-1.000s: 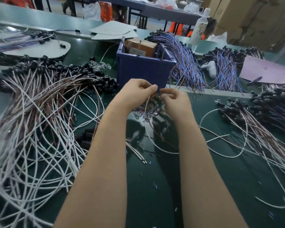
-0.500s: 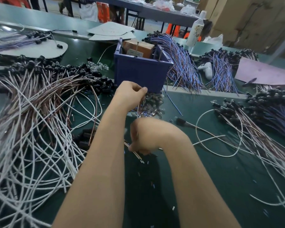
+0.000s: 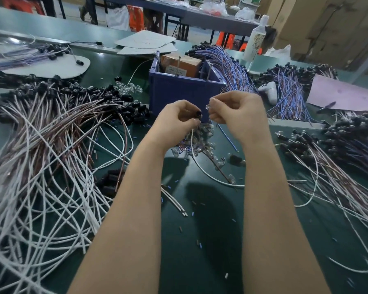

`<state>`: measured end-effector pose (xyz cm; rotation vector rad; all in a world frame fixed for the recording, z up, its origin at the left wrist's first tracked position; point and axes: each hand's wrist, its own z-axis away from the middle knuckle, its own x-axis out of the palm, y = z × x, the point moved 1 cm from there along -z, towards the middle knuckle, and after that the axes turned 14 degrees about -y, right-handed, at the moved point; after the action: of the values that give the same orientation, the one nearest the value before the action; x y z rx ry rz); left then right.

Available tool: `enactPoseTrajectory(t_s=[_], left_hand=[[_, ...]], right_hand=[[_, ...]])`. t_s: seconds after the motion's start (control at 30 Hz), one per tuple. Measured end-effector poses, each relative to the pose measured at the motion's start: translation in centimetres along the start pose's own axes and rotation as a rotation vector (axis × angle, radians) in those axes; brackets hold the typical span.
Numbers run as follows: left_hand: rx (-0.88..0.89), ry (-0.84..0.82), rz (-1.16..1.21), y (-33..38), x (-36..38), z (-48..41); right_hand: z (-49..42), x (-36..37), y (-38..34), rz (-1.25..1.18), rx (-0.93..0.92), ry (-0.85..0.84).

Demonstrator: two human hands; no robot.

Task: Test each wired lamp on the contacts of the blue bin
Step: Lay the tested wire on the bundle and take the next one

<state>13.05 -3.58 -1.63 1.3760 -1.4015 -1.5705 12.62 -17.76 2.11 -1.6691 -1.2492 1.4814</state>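
While raised just before the blue bin (image 3: 179,92), left hand (image 3: 176,119): closed round a black lamp socket (image 3: 198,113), pinched between thumb and fingertips, white lead (image 3: 202,168) trailing down to the worktop (image 3: 200,240).
Right hand (image 3: 236,111): fingers curled, pinching what looks like a small clear bulb (image 3: 207,107), just beside the socket, not yet in it.
Contacts (image 3: 209,71): two upright metal pins at the bin rim, beyond both hands, untouched.
Step, as judged: seating bulb in socket ahead of testing.
Doing it well: keep socket mouth turned toward bulb; line up bulb legs before pushing; press straight, no twisting; hold glass lightly.
Next need, as judged: bring bare lead ends up to the pins, one end per pin; lead ends not made out here.
Risk: bent legs, or dropped bulb lost in the loose bulb pile (image 3: 200,134) right below the hands.
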Motion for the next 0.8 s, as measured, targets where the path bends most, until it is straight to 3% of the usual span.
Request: enactPoseTrajectory(t_s=[0.2,0.6,0.8], left_hand=[[0.02,-0.007,-0.006,-0.23,-0.02,-0.08],[0.085,-0.056,-0.124,0.5,0.56,-0.19],[0.141,-0.001,-0.197,0.59,0.78,-0.36]], right_hand=[[-0.04,0.51,0.74,0.005,-0.006,-0.063],[0.25,0.24,0.47,0.402,-0.044,0.021],[0.25,0.25,0.46,0.357,-0.044,0.021]])
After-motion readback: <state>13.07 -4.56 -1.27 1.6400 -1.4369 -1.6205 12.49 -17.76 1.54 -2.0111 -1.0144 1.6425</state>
